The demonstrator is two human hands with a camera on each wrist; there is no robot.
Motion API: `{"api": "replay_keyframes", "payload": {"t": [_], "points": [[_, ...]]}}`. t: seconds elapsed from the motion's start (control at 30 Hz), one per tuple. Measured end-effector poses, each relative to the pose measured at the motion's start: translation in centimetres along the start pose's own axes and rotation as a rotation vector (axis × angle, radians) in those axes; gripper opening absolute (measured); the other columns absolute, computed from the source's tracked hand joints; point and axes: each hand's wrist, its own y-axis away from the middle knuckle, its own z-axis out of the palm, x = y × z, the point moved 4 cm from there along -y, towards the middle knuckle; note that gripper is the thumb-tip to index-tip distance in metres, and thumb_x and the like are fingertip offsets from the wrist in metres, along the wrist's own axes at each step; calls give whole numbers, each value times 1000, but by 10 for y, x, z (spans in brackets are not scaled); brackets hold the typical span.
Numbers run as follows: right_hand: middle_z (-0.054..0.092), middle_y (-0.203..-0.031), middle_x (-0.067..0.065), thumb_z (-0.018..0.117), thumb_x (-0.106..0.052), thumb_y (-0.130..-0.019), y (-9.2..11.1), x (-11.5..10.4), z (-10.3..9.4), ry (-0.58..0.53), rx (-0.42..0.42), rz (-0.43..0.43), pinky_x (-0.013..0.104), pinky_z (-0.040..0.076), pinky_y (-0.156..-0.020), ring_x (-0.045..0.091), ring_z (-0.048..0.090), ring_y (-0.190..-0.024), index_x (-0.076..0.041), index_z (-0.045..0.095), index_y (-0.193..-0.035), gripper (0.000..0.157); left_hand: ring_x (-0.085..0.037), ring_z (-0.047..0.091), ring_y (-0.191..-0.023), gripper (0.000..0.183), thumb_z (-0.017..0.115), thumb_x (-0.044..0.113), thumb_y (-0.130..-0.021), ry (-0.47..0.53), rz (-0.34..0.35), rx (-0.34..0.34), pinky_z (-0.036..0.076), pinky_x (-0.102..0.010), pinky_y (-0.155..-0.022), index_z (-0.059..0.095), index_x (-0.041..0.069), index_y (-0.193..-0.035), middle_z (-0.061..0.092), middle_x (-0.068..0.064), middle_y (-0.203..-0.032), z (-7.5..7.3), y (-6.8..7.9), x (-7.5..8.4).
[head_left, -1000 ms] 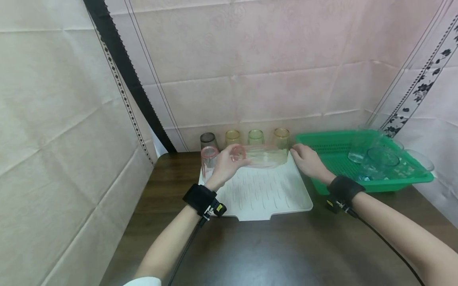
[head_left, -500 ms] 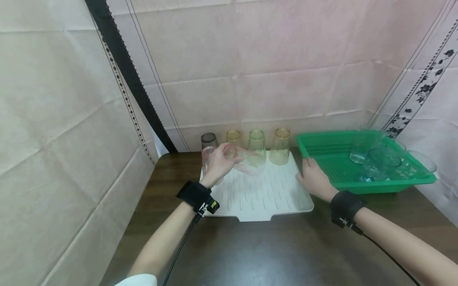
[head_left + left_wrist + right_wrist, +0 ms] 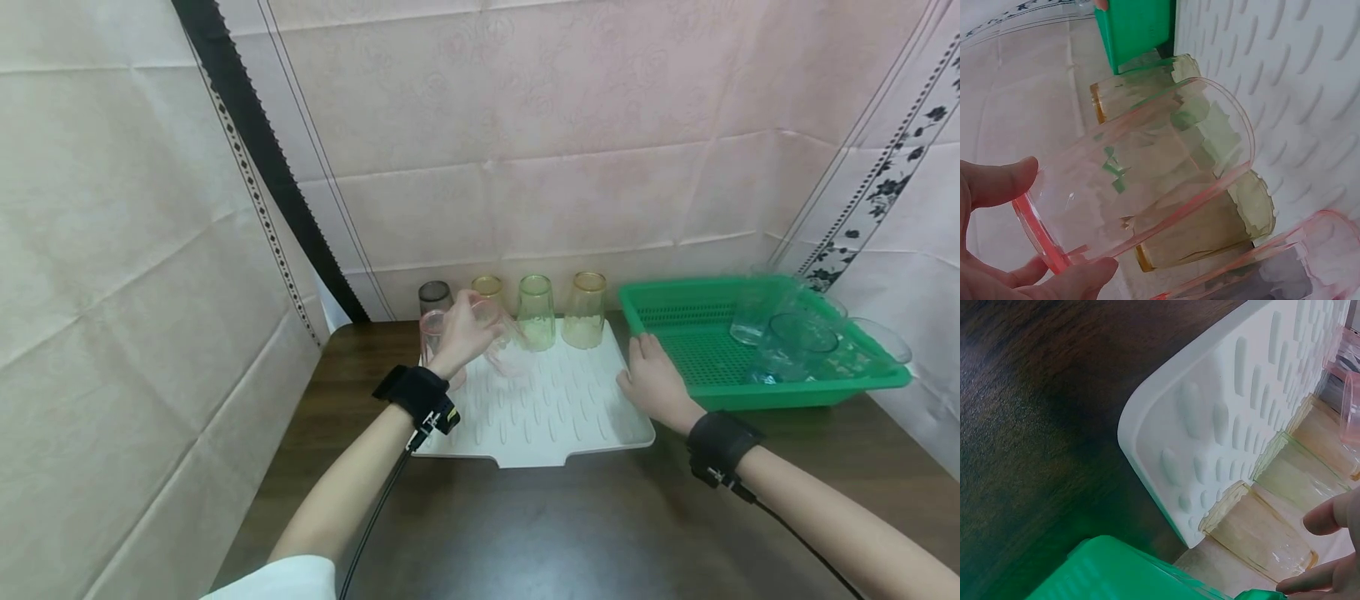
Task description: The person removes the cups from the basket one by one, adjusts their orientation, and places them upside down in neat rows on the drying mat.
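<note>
White sleeve on the left arm, cabled bands at both wrists.
The left wristband is broad and black, bearing a small dark boxy module with a yellow mark and a silvery connector; a thin black cable trails off along the forearm. The right wristband, equally black and wide, has a small metallic fitting and its own black cord.

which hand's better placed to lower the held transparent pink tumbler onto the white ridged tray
Likely the left hand: it pinches the tumbler by one end, above the tray. The right hand, at the green rectangular basket, holds no tumbler.
</note>
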Motion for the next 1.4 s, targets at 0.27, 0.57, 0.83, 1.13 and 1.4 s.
{"api": "replay_keyframes", "payload": {"t": [0.27,0.57,0.83,1.13,1.4], "points": [[33,-139,47,48,-11,-92,2,-2,1,-24,-3,-4,58,30,-111,56,32,-134,27,34,-132,57,-34,54,-123,65,76,21,-83,-56,-25,8,47,-45,-99,42,5,-135,56,-18,-132,9,-8,-8],[35,-139,46,51,-10,-91,6,-5,6,-23,18,0,58,31,-111,54,34,-133,26,36,-132,57,-36,54,-120,61,77,23,-81,-140,-31,28,46,-44,-98,47,4,-132,61,-17,-126,21,-14,-19],[32,-143,43,50,-12,-93,4,-1,8,-7,2,20,57,28,-113,53,31,-136,24,33,-136,59,-36,53,-121,41,75,20,-83,-169,41,35,35,-47,-109,60,6,-119,63,-15,-126,26,-24,-23],[31,-143,44,50,-12,-92,4,1,7,-19,5,23,57,28,-113,53,29,-136,24,33,-136,59,-33,54,-120,35,74,19,-84,-158,35,8,28,-47,-113,65,9,-115,67,-12,-120,32,-31,-28],[33,-142,43,52,-13,-92,4,3,6,4,27,22,56,28,-113,52,31,-137,23,34,-136,59,-34,54,-118,38,72,21,-86,-194,71,6,29,-48,-109,62,7,-120,66,-13,-120,35,-33,-29]]}}
